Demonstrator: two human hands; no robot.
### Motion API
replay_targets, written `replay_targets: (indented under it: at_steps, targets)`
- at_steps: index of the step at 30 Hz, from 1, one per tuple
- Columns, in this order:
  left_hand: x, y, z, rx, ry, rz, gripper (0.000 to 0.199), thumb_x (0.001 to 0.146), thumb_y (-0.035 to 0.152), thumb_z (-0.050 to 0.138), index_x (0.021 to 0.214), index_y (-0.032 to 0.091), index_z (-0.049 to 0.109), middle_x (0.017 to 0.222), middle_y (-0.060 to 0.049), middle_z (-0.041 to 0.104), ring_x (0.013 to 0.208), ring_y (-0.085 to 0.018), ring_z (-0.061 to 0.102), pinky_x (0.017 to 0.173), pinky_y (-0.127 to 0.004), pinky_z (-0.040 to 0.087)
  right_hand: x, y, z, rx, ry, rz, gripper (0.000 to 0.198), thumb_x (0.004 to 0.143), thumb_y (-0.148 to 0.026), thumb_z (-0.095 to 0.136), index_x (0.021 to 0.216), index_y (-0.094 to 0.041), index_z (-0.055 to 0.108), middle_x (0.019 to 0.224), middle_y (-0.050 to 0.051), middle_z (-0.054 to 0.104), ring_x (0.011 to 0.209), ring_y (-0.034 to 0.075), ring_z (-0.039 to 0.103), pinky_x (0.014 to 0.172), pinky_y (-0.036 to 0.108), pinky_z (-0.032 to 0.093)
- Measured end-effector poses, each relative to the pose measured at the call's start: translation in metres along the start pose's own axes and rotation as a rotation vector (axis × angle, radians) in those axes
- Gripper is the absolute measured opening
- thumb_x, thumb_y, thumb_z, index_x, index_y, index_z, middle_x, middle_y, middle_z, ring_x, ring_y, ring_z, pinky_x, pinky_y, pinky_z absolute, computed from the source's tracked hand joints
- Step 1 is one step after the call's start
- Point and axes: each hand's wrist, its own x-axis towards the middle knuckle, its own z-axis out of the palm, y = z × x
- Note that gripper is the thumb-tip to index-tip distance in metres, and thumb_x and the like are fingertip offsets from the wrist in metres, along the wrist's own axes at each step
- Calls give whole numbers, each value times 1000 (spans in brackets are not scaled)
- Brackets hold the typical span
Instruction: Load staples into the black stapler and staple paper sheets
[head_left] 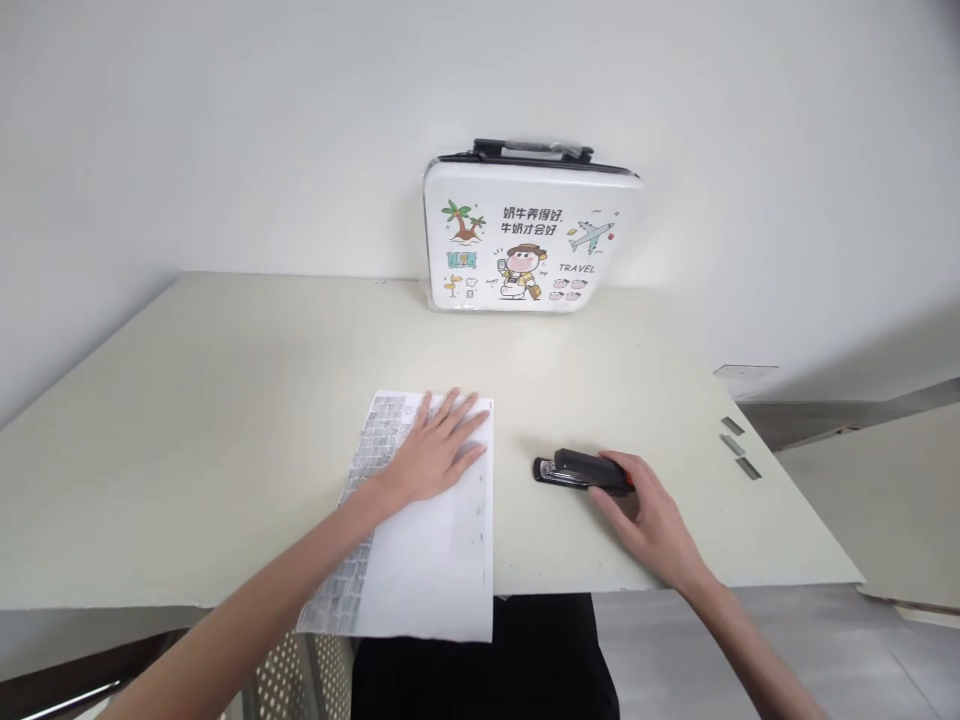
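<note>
My left hand [439,448] lies flat with spread fingers on the upper part of a printed paper [431,570]. Grey brick-like print runs down the paper's left side, and its lower end hangs past the table's front edge. Whether it is one sheet or several I cannot tell. To the right, my right hand [649,520] is closed around the rear of a black stapler [585,470]. The stapler rests on the table with its front end pointing left, apart from the paper's right edge.
A white case [525,235] with cartoon prints and a black handle stands at the back of the pale table [247,400], near the wall. Several staple strips [733,445] lie near the table's right edge. A perforated chair [277,685] is below the front edge.
</note>
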Motion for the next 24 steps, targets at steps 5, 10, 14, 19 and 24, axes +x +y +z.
replay_targets:
  at_steps: [5,10,14,19,24]
  targets:
    - [35,-31,-5,34,-49,7,58,113,53,25,164,28,38,175,-4,28,163,-31,16,132,-60,9,4,2,0,70,17,5,38,103,-55,55,129,-28,58,129,11,67,115,29,65,96,44,56]
    - [27,-37,-21,63,33,-70,63,112,55,27,164,20,38,173,-11,31,163,-33,15,132,-59,11,7,-2,-3,138,-3,47,34,102,-53,58,124,-28,60,125,10,68,112,28,66,94,43,57]
    - [-33,-33,-31,45,56,-239,68,111,58,30,170,27,21,176,-8,22,164,-34,12,132,-59,15,6,-1,-4,165,-8,59,32,102,-53,59,123,-28,61,127,9,68,113,28,66,94,43,56]
    - [-97,-39,-25,84,26,-404,75,109,61,32,172,31,5,178,-5,18,163,-38,11,130,-65,15,7,-2,-3,174,-9,66,33,102,-54,60,124,-29,61,127,9,68,112,28,67,91,41,57]
    - [-94,-50,-16,91,70,-447,71,108,60,32,171,34,12,177,-3,22,163,-36,15,131,-64,13,6,-4,-3,173,-2,76,35,101,-56,60,123,-29,62,127,9,69,112,28,68,88,40,59]
